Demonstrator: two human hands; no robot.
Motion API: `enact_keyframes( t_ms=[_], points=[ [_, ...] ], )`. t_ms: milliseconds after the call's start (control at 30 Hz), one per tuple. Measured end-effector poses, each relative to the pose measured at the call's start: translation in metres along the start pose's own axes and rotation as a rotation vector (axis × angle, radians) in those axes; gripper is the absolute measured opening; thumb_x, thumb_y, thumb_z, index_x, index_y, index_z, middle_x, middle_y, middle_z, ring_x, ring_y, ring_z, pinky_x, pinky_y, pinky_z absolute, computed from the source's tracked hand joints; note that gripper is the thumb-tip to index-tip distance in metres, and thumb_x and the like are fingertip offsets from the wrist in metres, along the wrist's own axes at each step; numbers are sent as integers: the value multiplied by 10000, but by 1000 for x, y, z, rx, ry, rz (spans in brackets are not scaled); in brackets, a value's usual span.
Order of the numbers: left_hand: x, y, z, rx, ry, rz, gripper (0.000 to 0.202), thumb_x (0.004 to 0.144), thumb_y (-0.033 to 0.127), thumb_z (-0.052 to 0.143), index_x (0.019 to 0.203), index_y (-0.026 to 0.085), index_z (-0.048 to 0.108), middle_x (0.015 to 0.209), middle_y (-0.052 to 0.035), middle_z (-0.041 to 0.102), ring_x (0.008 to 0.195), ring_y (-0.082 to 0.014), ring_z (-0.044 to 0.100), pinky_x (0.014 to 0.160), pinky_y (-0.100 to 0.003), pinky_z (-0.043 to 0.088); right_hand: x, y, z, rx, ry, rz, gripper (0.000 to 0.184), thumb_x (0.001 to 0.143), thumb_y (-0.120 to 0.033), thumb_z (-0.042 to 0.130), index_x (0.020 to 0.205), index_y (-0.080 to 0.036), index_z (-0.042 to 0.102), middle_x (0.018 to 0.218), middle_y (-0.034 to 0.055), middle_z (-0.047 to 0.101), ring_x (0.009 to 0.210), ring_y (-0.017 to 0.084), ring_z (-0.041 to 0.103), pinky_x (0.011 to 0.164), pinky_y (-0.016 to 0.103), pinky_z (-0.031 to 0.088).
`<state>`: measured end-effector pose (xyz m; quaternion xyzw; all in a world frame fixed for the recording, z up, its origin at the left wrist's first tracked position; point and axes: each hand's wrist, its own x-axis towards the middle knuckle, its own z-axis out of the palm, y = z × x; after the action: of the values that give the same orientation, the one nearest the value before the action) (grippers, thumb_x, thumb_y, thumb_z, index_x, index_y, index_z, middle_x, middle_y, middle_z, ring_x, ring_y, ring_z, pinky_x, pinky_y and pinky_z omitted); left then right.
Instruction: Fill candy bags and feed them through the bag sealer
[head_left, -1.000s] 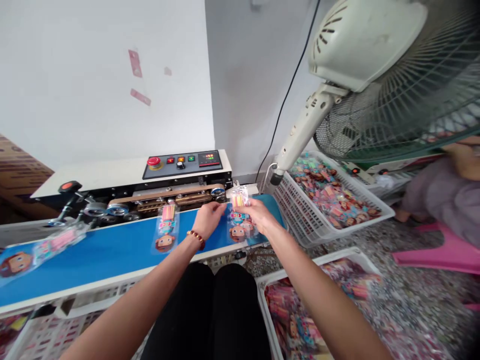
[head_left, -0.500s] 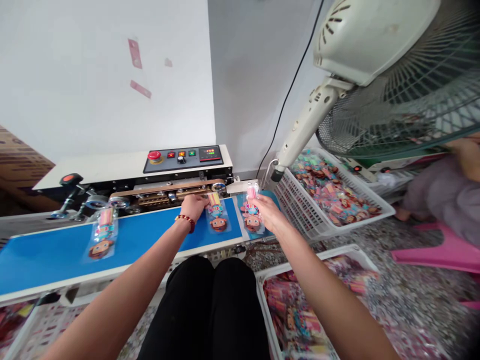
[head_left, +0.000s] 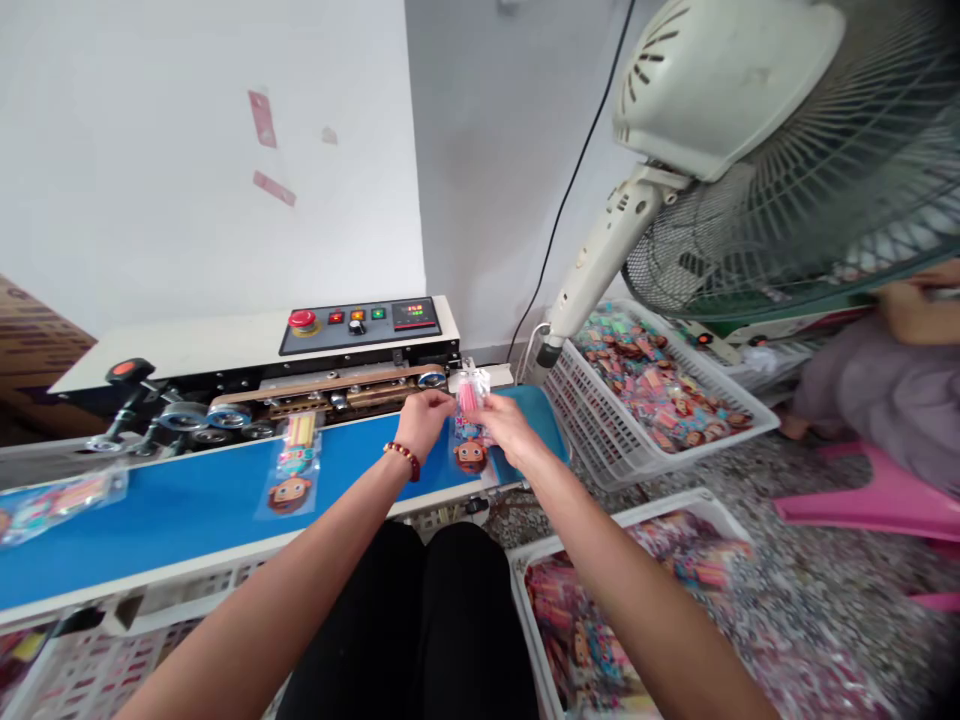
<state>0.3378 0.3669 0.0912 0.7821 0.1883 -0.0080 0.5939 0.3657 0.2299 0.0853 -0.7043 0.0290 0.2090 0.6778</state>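
Note:
A clear plastic packet [head_left: 470,456] with pink sticks and a brown cartoon face lies at the right end of the blue conveyor belt [head_left: 360,480] of a bag-sealing machine. My right hand [head_left: 507,426] pinches its upper right side between thumb and fingers. On the other side, my left hand [head_left: 424,422], with a beaded bracelet, has its fingers pinched together at the packet's upper left edge. Farther left on the belt rests a packet with yellow sticks [head_left: 294,466], its top by the sealing rollers. Another packet [head_left: 64,505] lies slanted at the far left.
A control panel [head_left: 360,324] with a red stop button tops the machine. White baskets of packets stand at the right [head_left: 600,440] and beside my knees [head_left: 529,600]. A large fan [head_left: 720,100] hangs over the right side. Another person's arm [head_left: 919,315] shows near a pink stool [head_left: 862,500].
The yellow-stick packet has left my left hand and travelled left along the belt. The earlier far-left packet has moved farther left and turned. My right hand has brought the pink-stick packet left, to my left hand.

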Motion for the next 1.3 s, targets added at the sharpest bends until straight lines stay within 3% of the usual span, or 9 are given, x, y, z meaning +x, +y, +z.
enact_keyframes(
  t_ms=[100,167,433,633,833,967,1067,1167,1300],
  points=[
    [10,-1,-2,-42,39,-37,175,694,312,640,700,139,664,537,26,552,428,-69,356,417,-211,283,2,0,-5,-65,4,-5,248,621,-307,742,819,-184,660,722,-1,655,614,149,596,473,228,482],
    [7,-2,-7,-58,60,44,193,693,338,647,718,149,673,556,29,554,440,-73,375,417,-211,294,0,-2,-9,-95,-1,-52,234,678,-348,708,851,-194,674,777,13,668,666,169,619,499,249,508],
    [-37,20,-19,-199,101,378,207,764,374,644,818,181,697,695,-1,618,505,-88,489,491,-222,399,-27,-34,-22,-71,34,-509,167,764,-375,661,847,-240,715,864,0,706,851,176,644,797,276,500],
    [-38,33,-18,-216,118,393,193,736,363,645,779,180,686,678,8,583,487,-83,459,494,-230,406,-41,-56,-27,-147,94,-611,129,723,-326,664,692,-211,712,775,7,698,781,180,617,745,272,479],
    [-37,34,-19,-235,48,294,269,722,429,633,803,176,677,541,31,534,434,-81,431,432,-217,331,-47,-63,-31,-168,76,-538,147,732,-343,648,721,-213,714,738,-7,685,738,157,613,705,255,481],
    [-26,24,-9,-227,-60,32,241,676,382,659,740,150,647,474,37,506,368,-77,394,370,-213,219,-21,-42,-34,-170,51,-354,123,714,-318,641,695,-205,684,619,-26,622,589,141,601,534,232,481],
    [-8,14,-1,-140,-27,-147,187,675,318,654,689,133,632,508,17,544,342,-60,344,357,-220,195,4,-20,-32,-200,93,-209,67,687,-236,645,731,-201,680,587,-30,610,535,149,609,443,223,459],
    [11,2,-1,-48,21,-174,164,689,277,642,637,122,629,472,21,516,332,-55,303,356,-227,216,18,-6,-29,-202,125,-167,159,682,-205,666,839,-213,692,683,-13,670,589,161,647,444,223,479],
    [24,-11,-18,79,84,-121,217,673,313,693,597,120,631,398,40,447,341,-62,319,368,-215,241,9,-2,-29,-206,115,-207,164,710,-240,678,872,-220,692,767,9,687,662,171,674,456,215,488]
  ],
)
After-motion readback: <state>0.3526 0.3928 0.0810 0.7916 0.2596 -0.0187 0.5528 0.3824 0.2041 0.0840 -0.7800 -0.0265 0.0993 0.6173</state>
